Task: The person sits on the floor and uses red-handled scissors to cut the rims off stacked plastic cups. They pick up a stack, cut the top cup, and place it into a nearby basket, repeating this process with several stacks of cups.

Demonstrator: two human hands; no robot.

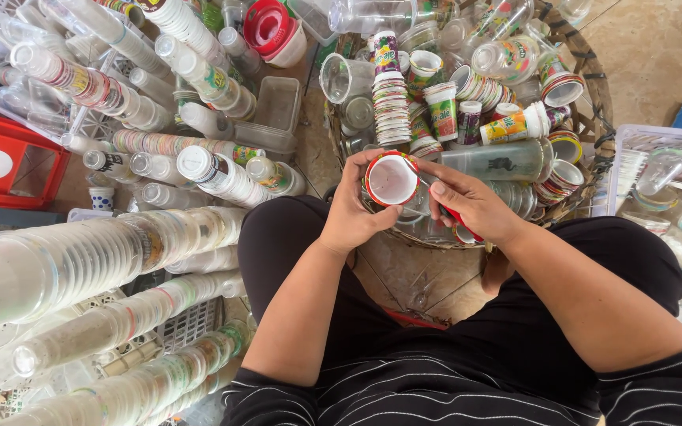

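Observation:
My left hand [354, 211] grips a small plastic cup [391, 180] with a red rim, its mouth turned up toward me. My right hand [471, 205] touches the cup's rim with its fingertips and has something red tucked under the palm. Both hands hover just above my knees, in front of a wide woven basket [593, 102] filled with used plastic cups. A tall stack of nested printed cups [391, 99] stands upright in the basket just beyond my hands. A clear plastic bottle [503, 160] lies on its side to the right of the held cup.
Long stacks of nested clear cups [96, 260] lie to my left, more above in a white crate [9, 47]. A red crate [9, 170] sits far left. A white basket [665, 181] of clear cups stands at right. Clear tubs [274, 110] and a red lid [266, 24] lie beyond.

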